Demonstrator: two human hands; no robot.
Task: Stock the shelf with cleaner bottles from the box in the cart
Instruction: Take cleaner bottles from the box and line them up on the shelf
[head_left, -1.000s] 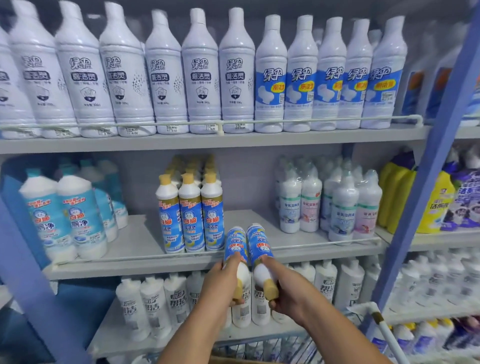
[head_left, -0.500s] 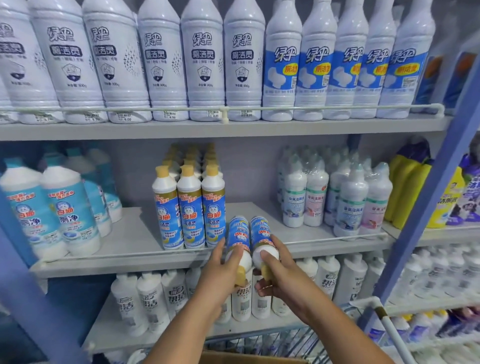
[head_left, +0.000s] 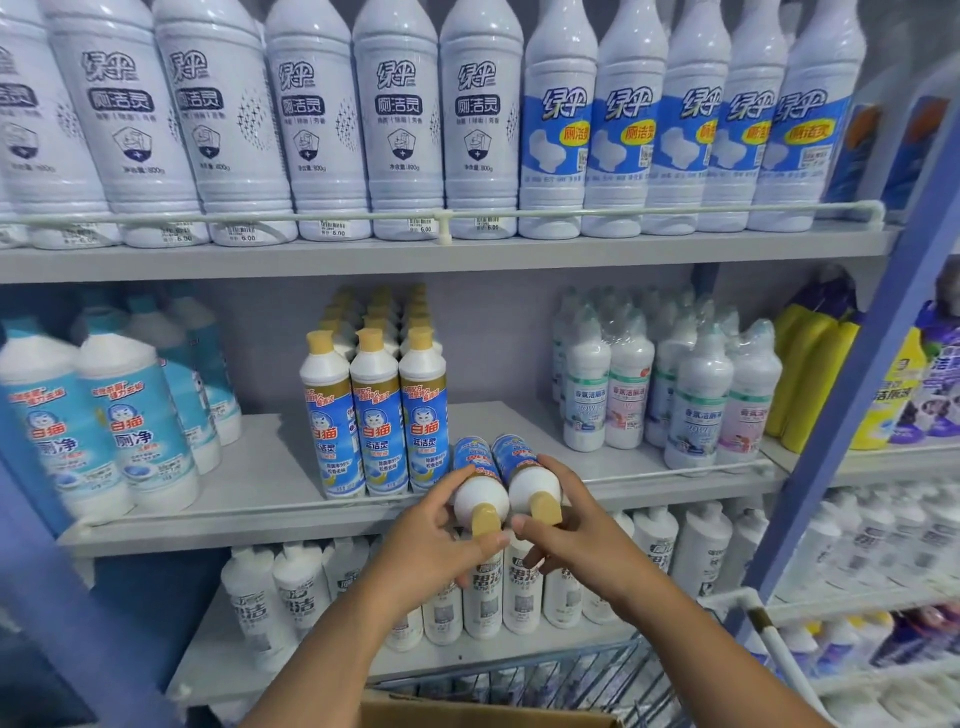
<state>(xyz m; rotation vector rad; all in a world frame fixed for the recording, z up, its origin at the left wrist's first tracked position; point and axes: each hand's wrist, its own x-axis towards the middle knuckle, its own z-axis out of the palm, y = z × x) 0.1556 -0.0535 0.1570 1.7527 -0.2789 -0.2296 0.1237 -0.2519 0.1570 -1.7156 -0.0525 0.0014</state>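
Here, each hand grips one white plastic cleaner bottle with a blue label and a tan cap, both tilted with caps toward the person and bases pointing at the middle shelf. The left hand (head_left: 436, 545) curls round the shoulder of the left-held bottle (head_left: 475, 480); the right hand (head_left: 576, 540) wraps the right-held bottle (head_left: 524, 470), the two bottles touching side by side. Their bases sit just at the white wire guard rail (head_left: 675, 475) of the grey metal shelf (head_left: 260, 467), at about 3 o'clock from the standing row of matching bottles (head_left: 374, 415).

The likely trouble, I judge: the bases could catch on the rail if not lifted over it, or nudge the nearest standing bottle at 9 o'clock and topple the row backward. Two bottles pressed together may also slip against each other. The brown cardboard box (head_left: 488, 714) lies at 6 o'clock, in the wire cart (head_left: 597, 675).
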